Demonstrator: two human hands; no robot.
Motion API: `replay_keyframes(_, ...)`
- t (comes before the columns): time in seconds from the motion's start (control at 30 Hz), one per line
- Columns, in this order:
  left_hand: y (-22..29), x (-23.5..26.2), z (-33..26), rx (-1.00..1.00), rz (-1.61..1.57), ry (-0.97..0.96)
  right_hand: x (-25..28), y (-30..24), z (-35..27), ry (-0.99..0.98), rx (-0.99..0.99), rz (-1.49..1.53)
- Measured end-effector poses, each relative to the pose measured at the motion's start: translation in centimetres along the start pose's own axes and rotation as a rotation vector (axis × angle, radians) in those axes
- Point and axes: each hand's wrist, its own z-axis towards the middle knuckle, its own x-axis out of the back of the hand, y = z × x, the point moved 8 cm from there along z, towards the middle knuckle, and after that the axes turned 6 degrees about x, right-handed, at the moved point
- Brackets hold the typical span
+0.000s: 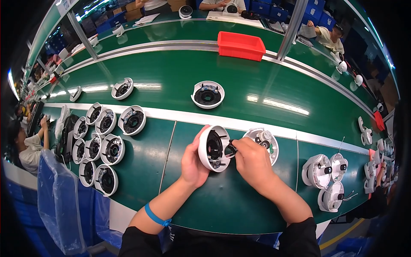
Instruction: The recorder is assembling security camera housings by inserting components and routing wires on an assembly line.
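White dome housing (212,148) sits tilted in the gripping left hand (193,162) (opening exposed) so the right hand (251,159) can pinch a small black part (230,149) inside.

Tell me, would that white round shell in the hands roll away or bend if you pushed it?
The shell looks like hard moulded plastic, so it would probably stay stiff. It is round, and the left hand holds it on edge, so let go like that it might roll or tip. Others on the bench lie flat on their open faces, so it likely sits steady that way.
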Motion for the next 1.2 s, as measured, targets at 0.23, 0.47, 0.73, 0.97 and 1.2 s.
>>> replay_keyframes(0.23,-0.8,0.1,-0.1,0.054,0.041,-0.005,-2.3,-3.7,0.0,-0.205,0.361,0.001)
replay_keyframes(0.47,-0.2,0.7,-0.1,-0.002,0.121,-0.051,-4.2,-3.9,-1.1,-0.238,0.487,-0.116)
replay_keyframes(0.73,0.9,0.5,-0.6,-0.061,0.295,-0.119,-5.3,-4.8,-0.6,-0.308,0.479,-0.147)
replay_keyframes(0.97,1.5,1.1,-0.8,-0.105,0.433,-0.168,-6.6,-5.4,-1.0,-0.325,0.545,-0.317)
replay_keyframes(1.2,1.4,1.7,-1.0,-0.099,0.615,-0.164,-6.8,-5.7,-1.1,-0.303,0.6,-0.312)
